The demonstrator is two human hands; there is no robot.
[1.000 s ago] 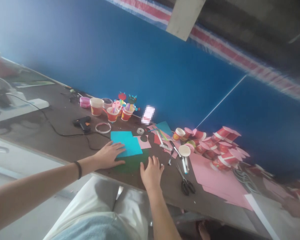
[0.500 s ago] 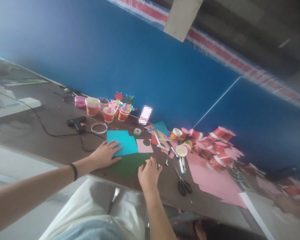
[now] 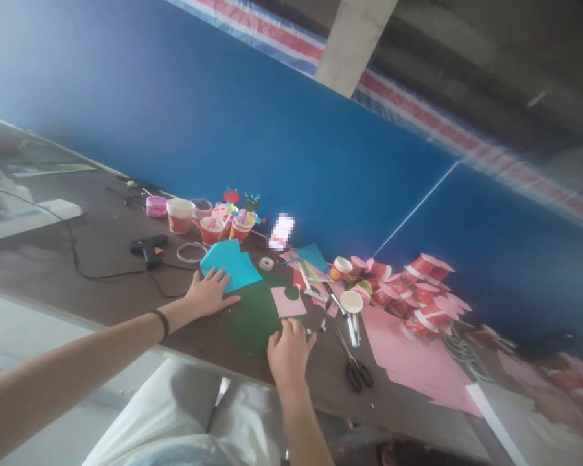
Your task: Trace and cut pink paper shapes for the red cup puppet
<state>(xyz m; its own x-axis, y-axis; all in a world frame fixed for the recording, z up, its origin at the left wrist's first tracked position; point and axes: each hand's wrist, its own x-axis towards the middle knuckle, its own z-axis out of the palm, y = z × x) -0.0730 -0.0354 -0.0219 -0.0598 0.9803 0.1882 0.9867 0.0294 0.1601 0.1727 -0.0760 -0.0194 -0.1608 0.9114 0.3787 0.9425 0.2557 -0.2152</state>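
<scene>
My left hand lies with fingers spread on the lower left of a bright blue sheet of paper. The sheet's upper left side looks bent or lifted. Below it is a dark green sheet, flat on the table. My right hand rests palm down on the right side of the green sheet, its fingers loosely extended. The fingertips reach the lower edge of a small pink paper piece, which has a round cut-out. Black-handled scissors lie to the right of my right hand.
A black glue gun with a cord and a clear ring lie left. Decorated paper cups stand at the back. Markers, a roll of tape, pink sheets and stacked red cups are right.
The blue sheet has slid away to the upper left and turned, under my left hand. More of the green sheet shows. The pink piece has shifted toward my right hand.
</scene>
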